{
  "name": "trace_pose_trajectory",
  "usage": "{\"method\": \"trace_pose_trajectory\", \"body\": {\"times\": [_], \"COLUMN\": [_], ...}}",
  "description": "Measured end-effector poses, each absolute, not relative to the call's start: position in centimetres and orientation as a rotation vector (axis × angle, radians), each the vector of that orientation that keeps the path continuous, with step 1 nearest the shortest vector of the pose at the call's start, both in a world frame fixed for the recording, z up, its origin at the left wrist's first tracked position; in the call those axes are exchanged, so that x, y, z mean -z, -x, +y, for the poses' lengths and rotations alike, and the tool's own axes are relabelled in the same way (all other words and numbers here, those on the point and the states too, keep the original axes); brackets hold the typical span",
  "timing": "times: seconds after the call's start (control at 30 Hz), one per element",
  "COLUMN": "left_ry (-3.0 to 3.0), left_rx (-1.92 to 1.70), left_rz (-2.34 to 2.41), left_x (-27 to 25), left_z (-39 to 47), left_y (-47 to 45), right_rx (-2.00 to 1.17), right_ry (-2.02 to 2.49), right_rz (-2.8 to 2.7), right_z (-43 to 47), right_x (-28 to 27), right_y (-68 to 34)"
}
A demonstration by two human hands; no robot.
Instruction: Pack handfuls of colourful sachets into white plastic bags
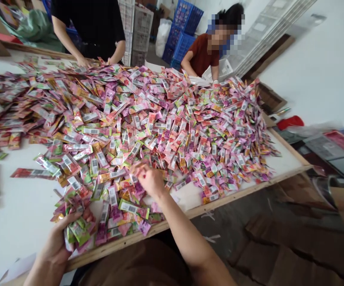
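- White-topped table with raw wooden edging [17, 210], spanning the view.
- Wide heap of slim, shiny pink, purple, green and orange packets [174, 131], covering most of table.
- Person in black short-sleeved top [87, 28], far side, hands at heap.
- Person in rust-red top [200, 57], far side, farther right.
- Left hand [58, 243], fingers wrapped round bunch of green-and-pink packets [79, 232], near edge.
- Right hand [150, 179], over heap's near side, fingers curled, blurred; can't tell if gripping.
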State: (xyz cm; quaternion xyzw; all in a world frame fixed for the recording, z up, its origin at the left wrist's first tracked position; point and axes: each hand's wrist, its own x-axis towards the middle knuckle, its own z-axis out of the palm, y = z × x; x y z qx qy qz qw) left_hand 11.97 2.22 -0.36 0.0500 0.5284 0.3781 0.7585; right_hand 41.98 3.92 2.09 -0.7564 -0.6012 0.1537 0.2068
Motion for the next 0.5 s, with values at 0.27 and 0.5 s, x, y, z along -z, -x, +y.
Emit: {"method": "trace_pose_trajectory", "body": {"times": [0.27,0.5], "left_ry": [-0.118,-0.109], "left_rx": [-0.856,-0.818], "left_rz": [1.143,1.117], "left_x": [0.4,0.0], "left_z": [2.6,2.9], "left_y": [-12.2,-12.5], "right_rx": [-0.322,-0.582], "right_ry": [2.075,2.082], "right_rz": [-1.396,-1.755], "right_z": [2.0,1.4], "right_x": [-4.5,-3.1], "right_y": [-44.4,-41.8]}}
